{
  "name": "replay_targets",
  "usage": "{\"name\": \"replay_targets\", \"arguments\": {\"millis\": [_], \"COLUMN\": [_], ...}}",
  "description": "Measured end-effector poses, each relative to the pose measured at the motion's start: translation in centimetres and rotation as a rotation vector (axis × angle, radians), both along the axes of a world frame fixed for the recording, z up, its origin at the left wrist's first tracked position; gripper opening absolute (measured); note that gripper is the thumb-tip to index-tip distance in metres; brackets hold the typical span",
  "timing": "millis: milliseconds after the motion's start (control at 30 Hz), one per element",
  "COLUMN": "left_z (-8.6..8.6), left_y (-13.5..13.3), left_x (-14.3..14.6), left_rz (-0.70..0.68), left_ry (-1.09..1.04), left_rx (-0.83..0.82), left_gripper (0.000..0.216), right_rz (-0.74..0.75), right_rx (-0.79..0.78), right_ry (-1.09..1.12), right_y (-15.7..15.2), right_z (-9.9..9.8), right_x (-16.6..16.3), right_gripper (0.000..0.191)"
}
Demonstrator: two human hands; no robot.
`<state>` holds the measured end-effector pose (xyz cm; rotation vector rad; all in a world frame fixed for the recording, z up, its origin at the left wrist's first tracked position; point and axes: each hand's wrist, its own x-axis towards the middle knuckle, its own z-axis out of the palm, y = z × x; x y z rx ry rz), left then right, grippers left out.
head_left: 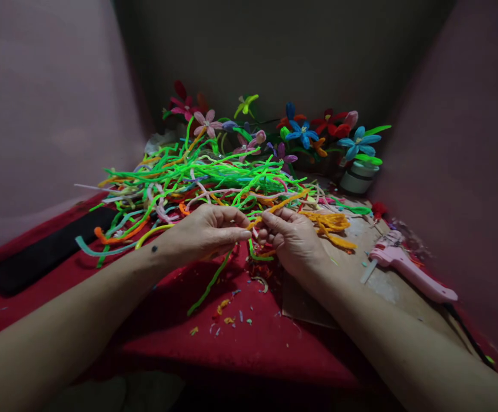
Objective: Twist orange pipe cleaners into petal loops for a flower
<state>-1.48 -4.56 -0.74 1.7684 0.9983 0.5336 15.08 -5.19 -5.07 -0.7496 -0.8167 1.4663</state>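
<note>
Two bare arms, yours, seen from above, w/ both hands uncovered too. Your L forearm (81,312) is smooth, broad nr the frame's edge & tapers to a narrower wrist. On the upper side of that wrist, just short of the L hand (210,233), sits one small, dark, roundish mark (154,249) — mole, ink or smudge, can't tell. Your R forearm (386,326) has approx. the same build: smooth, rounded, slimmer twd the wrist. Your R hand (295,240) shows its back, knuckles & thumb (274,222). The thumbnails look short — finer detail's too dim to make out.
</note>
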Motion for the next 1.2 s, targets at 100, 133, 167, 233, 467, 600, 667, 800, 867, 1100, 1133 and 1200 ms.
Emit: {"name": "replay_targets", "arguments": {"millis": [100,133,167,233,467,600,667,800,867,1100,1133,1200], "left_z": [-0.1,-0.2,-0.3,-0.4,0.0,-0.5,-0.8,-0.9,-0.8,-0.4,-0.4,-0.6], "left_y": [0.0,0.1,0.1,0.3,0.7,0.2,-0.1,-0.6,-0.7,-0.2,-0.1,0.1], "left_x": [-0.3,-0.4,-0.6,-1.0,-1.4,0.1,0.8,1.3,1.1,0.9,0.9,0.7], "left_rz": [-0.089,-0.109,-0.126,-0.159,-0.121,0.038,0.101,0.205,0.222,0.199,0.2,0.18], "left_ry": [0.068,0.086,0.105,0.154,0.163,0.098,0.051,-0.01,-0.058,-0.226,-0.234,-0.25], "left_rx": [0.139,0.205,0.265,0.337,0.32,0.481,0.551,0.519,0.395,0.029,-0.014,-0.099], "left_gripper": [0.023,0.023,0.023,0.024,0.035,0.026,0.021,0.017,0.015,0.016,0.015,0.016], "right_rz": [0.019,0.027,0.034,0.047,-0.012,0.024,0.04,0.085,0.107,0.06,0.06,0.058], "right_rx": [-0.035,-0.044,-0.05,-0.061,-0.026,-0.008,0.006,0.003,-0.007,0.016,0.018,0.023], "right_ry": [0.044,0.063,0.078,0.088,0.032,0.01,0.034,0.061,0.049,0.011,-0.003,-0.018], "right_y": [-0.1,-0.1,-0.1,-0.1,-0.1,-0.4,-0.5,-0.4,-0.3,-0.3,-0.3,-0.5], "right_z": [0.1,0.1,0.1,0.1,0.3,0.2,0.1,-0.1,-0.2,-0.1,0.0,0.1], "right_x": [0.0,0.0,0.0,0.0,0.0,-0.3,-0.3,-0.2,-0.2,-0.4,-0.4,-0.4], "right_gripper": [0.019,0.02,0.02,0.019,0.017,0.015,0.013,0.012,0.012,0.008,0.008,0.009]}}
